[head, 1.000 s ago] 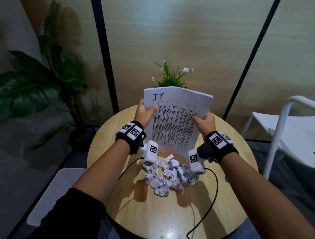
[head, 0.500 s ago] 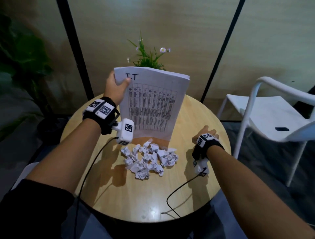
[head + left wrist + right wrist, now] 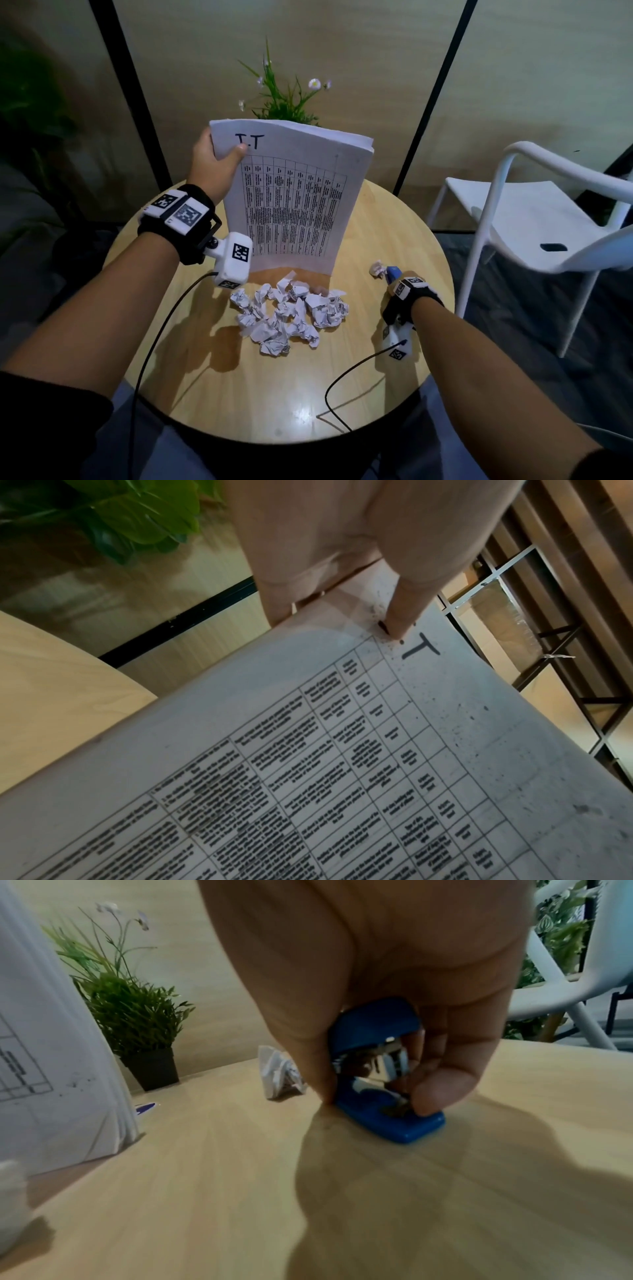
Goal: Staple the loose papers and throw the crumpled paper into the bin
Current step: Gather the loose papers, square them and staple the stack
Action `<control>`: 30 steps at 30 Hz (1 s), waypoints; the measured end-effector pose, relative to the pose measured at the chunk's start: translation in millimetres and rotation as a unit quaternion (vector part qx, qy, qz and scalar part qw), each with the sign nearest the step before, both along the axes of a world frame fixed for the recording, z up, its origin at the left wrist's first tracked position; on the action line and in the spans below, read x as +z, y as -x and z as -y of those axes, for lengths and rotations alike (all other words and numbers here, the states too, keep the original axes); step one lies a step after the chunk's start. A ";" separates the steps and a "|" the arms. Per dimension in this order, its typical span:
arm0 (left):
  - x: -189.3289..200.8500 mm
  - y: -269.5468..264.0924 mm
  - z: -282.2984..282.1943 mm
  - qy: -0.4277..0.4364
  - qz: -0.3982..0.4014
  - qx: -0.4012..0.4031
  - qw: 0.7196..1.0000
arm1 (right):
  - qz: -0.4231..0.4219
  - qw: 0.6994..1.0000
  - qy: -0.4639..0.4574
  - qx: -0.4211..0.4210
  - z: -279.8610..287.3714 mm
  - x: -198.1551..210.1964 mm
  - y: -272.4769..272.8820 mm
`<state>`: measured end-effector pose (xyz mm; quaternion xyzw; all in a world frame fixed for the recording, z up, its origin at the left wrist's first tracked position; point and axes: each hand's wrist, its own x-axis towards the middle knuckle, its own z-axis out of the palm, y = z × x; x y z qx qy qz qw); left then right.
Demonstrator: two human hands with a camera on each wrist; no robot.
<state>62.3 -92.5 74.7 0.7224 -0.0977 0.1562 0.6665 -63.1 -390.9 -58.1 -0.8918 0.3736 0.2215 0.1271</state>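
A stack of printed papers [image 3: 291, 205] stands upright on the round wooden table [image 3: 239, 387], its lower edge on the top. My left hand [image 3: 214, 161] pinches the stack's top left corner, thumb on the front sheet [image 3: 342, 750]. Before the stack lies a pile of crumpled paper [image 3: 287, 313]. One more crumpled ball [image 3: 377, 269] lies at the right. Beside it my right hand [image 3: 400, 284] grips a small blue stapler [image 3: 380, 1069] that rests on the table, thumb and fingers [image 3: 438, 1091] on its two sides. No bin is in view.
A small potted plant [image 3: 284, 99] stands behind the papers at the table's far edge. A white chair [image 3: 534, 219] stands to the right of the table. Black wrist-camera cables [image 3: 346, 380] trail over the tabletop. A large leafy plant [image 3: 113, 515] is at the left.
My right hand let go of the papers, dropped to the table's right side and closed round the blue stapler. My left hand slid up to the stack's top left corner and holds it alone.
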 end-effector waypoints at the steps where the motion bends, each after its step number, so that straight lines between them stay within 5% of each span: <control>1: 0.2 -0.1 -0.2 -0.003 0.000 -0.001 1.000 | 0.010 1.000 -0.010 0.014 1.1 0.1 1.6; 4: 0.3 -0.1 -0.7 -0.002 0.000 -0.005 1.000 | 0.079 0.994 -0.077 0.005 1.6 5.3 1.9; 9: 1.1 2.8 -0.6 -0.001 -0.004 -0.008 1.000 | 0.300 0.937 -0.164 -0.069 -17.0 28.1 -11.0; 14: 6.7 5.5 1.2 0.011 -0.024 -0.008 1.000 | 0.324 0.891 -0.311 0.067 -50.7 79.4 2.0; 18: 11.9 5.5 3.4 0.015 -0.031 0.004 0.999 | 0.287 0.869 -0.322 0.245 -85.1 130.1 23.3; 21: 13.5 5.9 4.2 0.007 -0.039 -0.001 0.999 | 0.339 0.818 -0.355 0.299 -109.6 151.2 14.9; 27: 12.1 7.0 0.6 0.022 -0.047 -0.031 0.998 | 0.502 0.702 -0.430 0.265 -153.0 188.7 -39.8; 30: 11.1 6.9 -2.9 0.033 -0.058 -0.043 0.997 | 0.556 0.667 -0.422 0.260 -161.5 194.7 -64.7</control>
